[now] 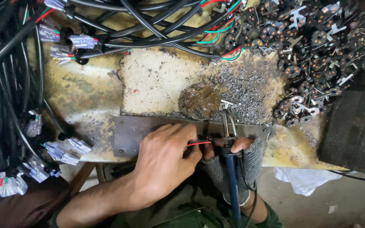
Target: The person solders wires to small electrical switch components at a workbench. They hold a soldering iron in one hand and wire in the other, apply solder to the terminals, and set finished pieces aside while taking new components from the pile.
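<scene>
Head view looks down at a dirty table (85, 97). Left hand (165, 158) is bare and pinches thin red and black wires (198, 143) between its fingers. These wires lie flat and point right, toward the soldering iron (229, 139). Right hand (233, 154) wears a grey glove and is clenched around the blue handle of the iron. Its long axis runs up and down the picture, with the metal tip pointing away from the person. A dark metal strip (136, 137) lines the near table edge. Open room sits in the pale middle. Black cables (148, 25) crowd the far and left sides. Small round metal parts (313, 46) are piled at the right. Where wires meet iron is hard to see.
</scene>
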